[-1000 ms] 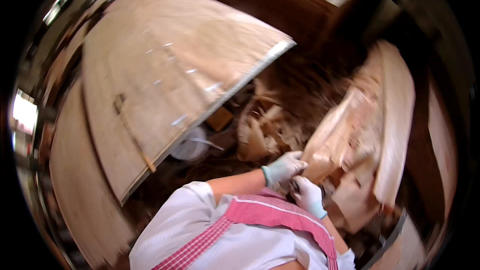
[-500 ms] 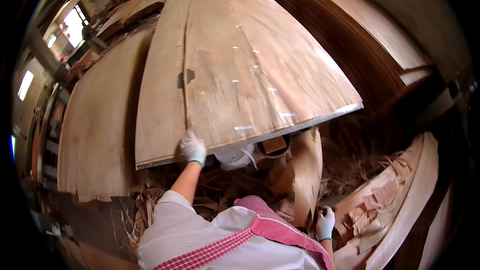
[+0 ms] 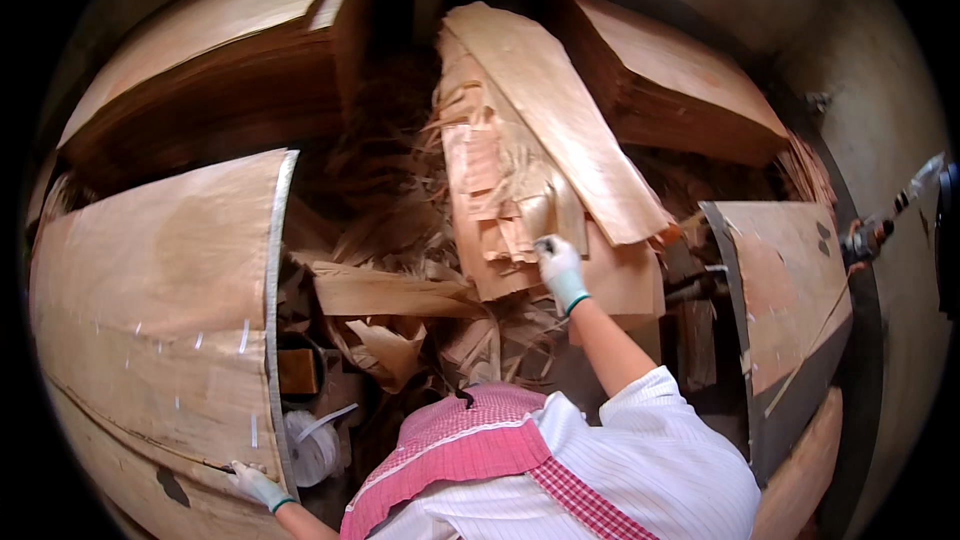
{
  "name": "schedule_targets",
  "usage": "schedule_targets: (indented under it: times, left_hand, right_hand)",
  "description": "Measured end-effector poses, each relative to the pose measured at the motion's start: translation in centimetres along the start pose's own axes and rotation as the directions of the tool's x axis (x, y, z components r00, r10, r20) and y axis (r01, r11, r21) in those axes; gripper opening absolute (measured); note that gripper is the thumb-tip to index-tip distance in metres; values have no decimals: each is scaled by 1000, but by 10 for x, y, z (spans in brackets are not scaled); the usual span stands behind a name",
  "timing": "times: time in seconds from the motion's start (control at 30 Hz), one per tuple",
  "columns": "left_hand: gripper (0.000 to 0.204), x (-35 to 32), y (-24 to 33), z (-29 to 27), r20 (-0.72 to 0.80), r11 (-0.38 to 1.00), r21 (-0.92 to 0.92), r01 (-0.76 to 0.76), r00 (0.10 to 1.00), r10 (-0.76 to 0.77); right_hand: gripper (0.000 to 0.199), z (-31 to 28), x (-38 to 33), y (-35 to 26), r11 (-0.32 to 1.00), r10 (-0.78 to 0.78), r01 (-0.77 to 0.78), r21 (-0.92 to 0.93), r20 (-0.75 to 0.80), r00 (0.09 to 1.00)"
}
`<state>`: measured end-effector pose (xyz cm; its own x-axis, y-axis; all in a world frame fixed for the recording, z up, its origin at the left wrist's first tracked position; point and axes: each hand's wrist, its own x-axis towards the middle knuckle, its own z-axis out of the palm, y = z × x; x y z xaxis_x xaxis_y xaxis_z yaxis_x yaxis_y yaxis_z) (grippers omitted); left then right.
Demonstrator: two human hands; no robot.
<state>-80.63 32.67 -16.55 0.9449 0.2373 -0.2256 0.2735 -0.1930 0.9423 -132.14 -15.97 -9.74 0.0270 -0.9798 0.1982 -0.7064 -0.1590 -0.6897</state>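
Veneer sheet, the largest piece, lies at your left; your left hand is closed on its lower corner. Loose veneer pile stands ahead in the middle; your right hand rests on a torn strip there, but you cannot tell whether the fingers grip it. Judged step: sorting pieces from the pile. Next, secure a firm pinch before pulling. White tape roll sits beside the sheet; no labels are visible.

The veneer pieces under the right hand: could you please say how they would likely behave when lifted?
The veneer pieces look thin and curl at their frayed edges, so they would probably flop and feel light. The torn, splintered ends by the right hand suggest they crack easily. Lying loosely overlapped, neighbours may slide.
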Motion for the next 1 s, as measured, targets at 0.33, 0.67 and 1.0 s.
schedule_targets:
  times: [0.33,0.67,1.0]
  left_hand:
    - [35,7,-14,90,165,986,-161,49,986,-23]
    - [34,-40,7,146,414,996,15,85,906,-84]
    - [28,-222,96,241,894,962,-167,-217,377,241]
  right_hand:
    - [37,-94,41,63,780,217,-290,-554,-194,957]
    - [17,-211,126,26,989,-39,-21,-147,-394,918]
    - [18,-347,135,-141,944,-323,324,-70,-405,855]
